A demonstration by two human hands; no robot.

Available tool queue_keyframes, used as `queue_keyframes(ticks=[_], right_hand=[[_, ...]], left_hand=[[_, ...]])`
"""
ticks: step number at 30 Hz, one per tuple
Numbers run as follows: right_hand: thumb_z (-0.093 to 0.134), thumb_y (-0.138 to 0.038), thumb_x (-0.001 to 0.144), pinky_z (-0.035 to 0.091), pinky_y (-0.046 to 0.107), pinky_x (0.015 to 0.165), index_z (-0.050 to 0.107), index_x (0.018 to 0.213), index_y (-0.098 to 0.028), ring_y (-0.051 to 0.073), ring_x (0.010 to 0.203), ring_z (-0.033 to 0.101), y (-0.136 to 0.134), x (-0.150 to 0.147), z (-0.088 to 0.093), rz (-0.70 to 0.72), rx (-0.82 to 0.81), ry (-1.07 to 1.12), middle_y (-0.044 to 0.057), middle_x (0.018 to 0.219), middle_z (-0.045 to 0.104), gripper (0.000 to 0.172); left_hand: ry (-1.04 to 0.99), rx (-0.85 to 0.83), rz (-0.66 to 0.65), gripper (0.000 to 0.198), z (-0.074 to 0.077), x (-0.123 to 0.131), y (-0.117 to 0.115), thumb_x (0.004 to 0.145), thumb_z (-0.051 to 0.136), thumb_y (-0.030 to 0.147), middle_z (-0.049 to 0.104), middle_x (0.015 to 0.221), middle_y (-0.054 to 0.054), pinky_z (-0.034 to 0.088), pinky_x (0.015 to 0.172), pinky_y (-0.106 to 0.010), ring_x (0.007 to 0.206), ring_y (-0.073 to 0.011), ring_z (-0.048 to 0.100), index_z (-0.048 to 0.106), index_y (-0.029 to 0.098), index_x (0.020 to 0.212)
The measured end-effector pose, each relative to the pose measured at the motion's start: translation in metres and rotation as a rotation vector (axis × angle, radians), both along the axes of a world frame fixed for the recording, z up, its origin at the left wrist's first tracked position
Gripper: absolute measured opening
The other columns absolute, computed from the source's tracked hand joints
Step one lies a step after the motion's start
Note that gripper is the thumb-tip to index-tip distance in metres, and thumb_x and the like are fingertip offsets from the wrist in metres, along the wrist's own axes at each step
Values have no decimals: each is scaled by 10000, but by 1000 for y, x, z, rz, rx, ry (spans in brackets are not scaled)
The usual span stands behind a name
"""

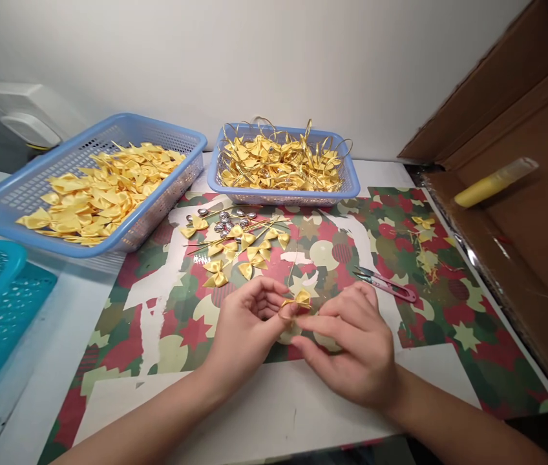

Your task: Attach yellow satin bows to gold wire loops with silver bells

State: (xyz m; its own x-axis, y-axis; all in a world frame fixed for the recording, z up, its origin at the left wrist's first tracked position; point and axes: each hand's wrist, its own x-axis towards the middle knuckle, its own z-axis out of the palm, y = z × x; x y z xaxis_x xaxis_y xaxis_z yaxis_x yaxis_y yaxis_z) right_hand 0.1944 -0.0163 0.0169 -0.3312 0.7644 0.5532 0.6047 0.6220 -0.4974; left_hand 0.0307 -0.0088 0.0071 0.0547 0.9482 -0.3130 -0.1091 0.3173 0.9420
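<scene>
A yellow satin bow with a thin gold cord looped beneath it is pinched between the thumb and fingers of my left hand, above the middle of the patterned sheet. My right hand is close on the right. Its index fingertip reaches the cord just under the bow, the thumb is a little apart below, and the other fingers are curled. Beyond my hands, several loose yellow bows, gold cords and shiny silver beads lie in a pile. Pink-handled thread snips lie right of my right hand.
A blue basket of yellow bows stands at back left, and another blue basket holds bows with gold cords. Teal baskets sit at the left edge. Cardboard with a yellow-filled tube borders the right, near scraps.
</scene>
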Motion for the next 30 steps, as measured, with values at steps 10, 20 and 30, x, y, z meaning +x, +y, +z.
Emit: queue_keyframes(ticks=[10,20,30], right_hand=[[573,-174,864,300,353,735,633,746,-204,155,690,508,5,-2,-1,-76,-436,-112,-9,703,607,136],[416,-247,964,392,271,596,509,737,-203,145,694,483,12,7,11,198,-799,283,2,741,493,249],[614,-134,736,292,353,696,689,796,-233,141,645,465,8,10,15,407,-224,-61,-29,647,575,138]], left_hand=[[131,65,-126,139,1,3,-8,727,683,179,582,683,21,504,551,-213,597,-101,555,551,184,769],[21,13,-57,260,-2,-2,1,722,746,235,503,667,56,438,536,-169,599,-70,518,493,179,754],[-34,35,-2,327,-1,-3,2,652,810,220,519,639,63,451,551,-164,584,-63,519,498,170,734]])
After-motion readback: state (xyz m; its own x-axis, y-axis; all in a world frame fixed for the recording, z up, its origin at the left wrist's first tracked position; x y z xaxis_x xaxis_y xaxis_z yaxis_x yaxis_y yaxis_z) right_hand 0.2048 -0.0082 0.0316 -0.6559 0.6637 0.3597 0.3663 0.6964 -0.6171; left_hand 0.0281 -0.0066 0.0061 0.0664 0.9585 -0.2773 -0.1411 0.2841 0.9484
